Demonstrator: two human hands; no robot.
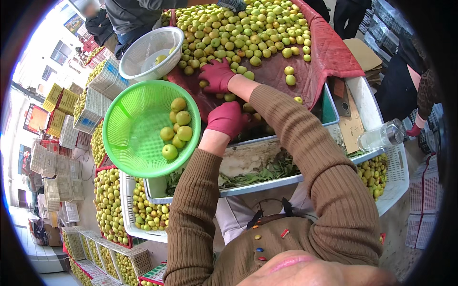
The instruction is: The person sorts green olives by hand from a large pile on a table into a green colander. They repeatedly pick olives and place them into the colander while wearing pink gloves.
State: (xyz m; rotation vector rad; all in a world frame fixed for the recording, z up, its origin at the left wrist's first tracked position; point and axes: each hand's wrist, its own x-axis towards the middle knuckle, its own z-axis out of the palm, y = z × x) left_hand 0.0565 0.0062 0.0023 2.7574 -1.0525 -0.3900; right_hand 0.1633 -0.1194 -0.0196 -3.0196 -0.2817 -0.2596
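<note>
My right hand (217, 76), in a dark pink glove, lies over the near edge of a heap of green jujubes (229, 39) with its fingers spread. One jujube (203, 84) shows beside its thumb; the palm is hidden. Closer to my body, my left hand (227, 120), gloved alike, is curled with its fingers turned away, so whether it grips a fruit is hidden. More jujubes lie just beyond it. Left of this hand stands a green plastic basket (136, 143) with several jujubes (178, 133) along its right side. The heap rests on a red quilted cloth (268, 78).
A white plastic colander (148, 71) with a few fruits stands behind the green basket. Leaves lie in a trough (250, 189) before me. To the right are a glass jar (381, 136) and a phone (341, 105). Across the heap works another person's gloved hand (232, 4).
</note>
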